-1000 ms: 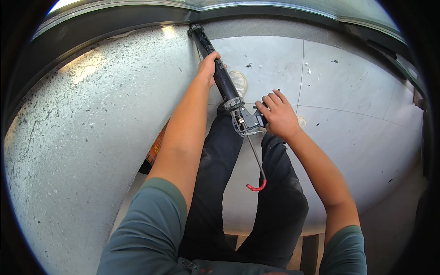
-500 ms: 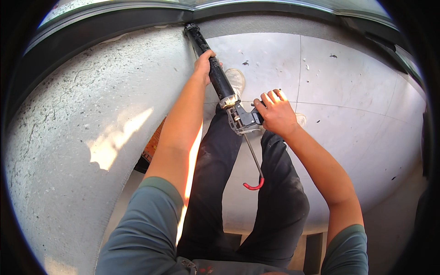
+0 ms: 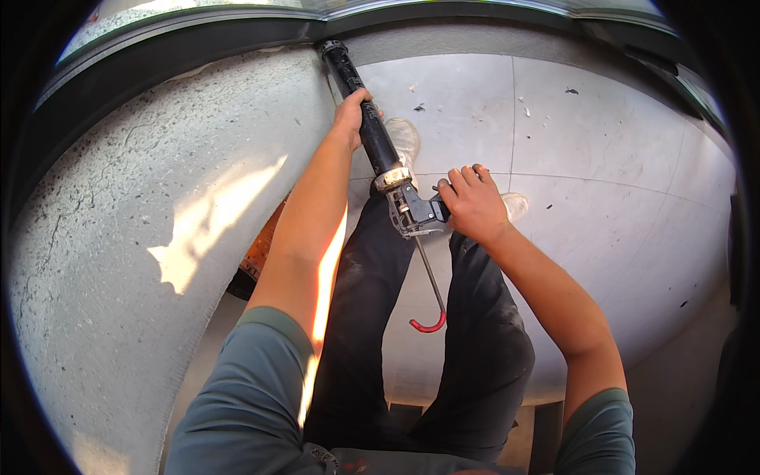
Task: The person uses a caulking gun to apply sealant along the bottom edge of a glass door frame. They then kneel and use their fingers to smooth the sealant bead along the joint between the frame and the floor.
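Observation:
A black caulking gun [image 3: 372, 138] slants across the view, its front end at the dark frame in the far corner. My left hand [image 3: 351, 119] wraps round the middle of its barrel. Closed about the handle and trigger is my right hand [image 3: 475, 203], on the right of the gun's metal body. From the back of the gun a thin metal rod runs toward me, ending in a red hook [image 3: 429, 324] between my knees. The nozzle tip cannot be made out at the frame.
A dark window frame [image 3: 237, 38] curves along the far side. To the left rises a rough grey wall or ledge [image 3: 103, 206] with a sunlit patch. An orange object [image 3: 261, 247] is partly behind my left forearm. Small debris lies on the pale tiled floor [image 3: 586, 229].
The gun's rear end and red hook have shifted slightly to the left, along with my right hand. Both hands keep their hold. The sunlit patch on the wall looks larger.

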`<state>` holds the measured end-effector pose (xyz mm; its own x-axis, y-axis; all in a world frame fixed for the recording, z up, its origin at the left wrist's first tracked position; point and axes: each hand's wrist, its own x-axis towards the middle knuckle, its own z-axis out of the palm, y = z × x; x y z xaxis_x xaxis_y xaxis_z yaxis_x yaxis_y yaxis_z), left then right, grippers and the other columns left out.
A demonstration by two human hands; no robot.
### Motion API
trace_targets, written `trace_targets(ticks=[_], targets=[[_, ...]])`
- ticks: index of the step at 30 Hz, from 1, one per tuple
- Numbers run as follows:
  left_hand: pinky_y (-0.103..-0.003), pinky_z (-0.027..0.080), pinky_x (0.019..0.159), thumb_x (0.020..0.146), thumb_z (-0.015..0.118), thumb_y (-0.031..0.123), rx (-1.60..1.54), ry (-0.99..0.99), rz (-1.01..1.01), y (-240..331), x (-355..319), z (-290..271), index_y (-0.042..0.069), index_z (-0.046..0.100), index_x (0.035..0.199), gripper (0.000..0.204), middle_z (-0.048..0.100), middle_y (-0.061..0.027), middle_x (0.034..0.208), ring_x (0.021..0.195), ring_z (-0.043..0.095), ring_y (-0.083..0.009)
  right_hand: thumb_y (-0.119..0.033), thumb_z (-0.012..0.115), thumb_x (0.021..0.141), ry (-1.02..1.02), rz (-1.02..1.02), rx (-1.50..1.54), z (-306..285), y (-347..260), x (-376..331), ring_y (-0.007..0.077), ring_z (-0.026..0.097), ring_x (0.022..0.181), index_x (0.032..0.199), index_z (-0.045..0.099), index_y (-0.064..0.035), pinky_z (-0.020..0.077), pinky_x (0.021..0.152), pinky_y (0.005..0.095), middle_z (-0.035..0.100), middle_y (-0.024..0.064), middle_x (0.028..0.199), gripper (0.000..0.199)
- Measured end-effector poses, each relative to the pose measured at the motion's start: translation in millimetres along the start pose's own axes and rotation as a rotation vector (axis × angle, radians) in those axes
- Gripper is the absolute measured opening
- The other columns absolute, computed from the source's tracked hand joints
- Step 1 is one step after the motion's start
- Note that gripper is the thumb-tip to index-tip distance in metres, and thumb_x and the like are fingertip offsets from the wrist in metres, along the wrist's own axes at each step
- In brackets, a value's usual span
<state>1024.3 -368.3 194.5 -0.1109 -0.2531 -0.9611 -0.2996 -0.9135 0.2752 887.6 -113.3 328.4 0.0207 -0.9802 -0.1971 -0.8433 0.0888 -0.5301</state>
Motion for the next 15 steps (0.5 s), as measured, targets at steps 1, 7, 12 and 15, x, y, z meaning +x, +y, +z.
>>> trace_targets(ticks=[1, 7, 12, 15], targets=[[-0.039, 0.056, 0.061, 0.085, 0.063, 0.026, -0.003, -0.001, 0.003, -1.2, -0.1, 1.7, 0.006, 0.052, 0.092, 0.024, 0.06, -0.0101, 0.072, 0.064, 0.064, -0.0234, -0.007, 0.071, 0.068, 0.003, 0.002, 0.007, -0.3, -0.4, -1.6, 0.0281, 0.058, 0.094, 0.099, 0.068, -0.0043, 0.0443, 0.095, 0.0445, 0.06, 0.0094, 0.095, 0.031], [-0.042, 0.058, 0.06, 0.083, 0.067, 0.022, -0.006, -0.017, 0.012, -8.0, 3.3, 11.9, 0.0, 0.055, 0.098, 0.029, 0.061, -0.013, 0.076, 0.065, 0.066, -0.0256, -0.007, 0.07, 0.066, 0.014, 0.032, 0.005, -2.5, -0.1, -15.0, 0.0272, 0.057, 0.091, 0.094, 0.068, -0.0051, 0.0443, 0.093, 0.0428, 0.058, 0.0083, 0.091, 0.027], [-0.041, 0.058, 0.061, 0.084, 0.066, 0.022, 0.028, -0.023, -0.003, -14.5, 7.1, 22.8, 0.002, 0.055, 0.095, 0.026, 0.061, -0.0118, 0.074, 0.065, 0.065, -0.025, -0.006, 0.073, 0.058, 0.026, 0.059, -0.006, -4.9, 2.6, -26.9, 0.0282, 0.058, 0.089, 0.094, 0.067, -0.0049, 0.0458, 0.095, 0.0445, 0.057, 0.0093, 0.09, 0.036], [-0.044, 0.059, 0.058, 0.082, 0.068, 0.021, 0.028, -0.033, 0.01, -17.5, 7.3, 31.3, -0.005, 0.056, 0.101, 0.034, 0.063, -0.016, 0.078, 0.065, 0.068, -0.0271, -0.004, 0.07, 0.059, 0.056, 0.066, -0.007, -6.6, 5.9, -34.5, 0.0284, 0.058, 0.087, 0.091, 0.066, -0.005, 0.0458, 0.092, 0.0441, 0.056, 0.0093, 0.088, 0.032]])
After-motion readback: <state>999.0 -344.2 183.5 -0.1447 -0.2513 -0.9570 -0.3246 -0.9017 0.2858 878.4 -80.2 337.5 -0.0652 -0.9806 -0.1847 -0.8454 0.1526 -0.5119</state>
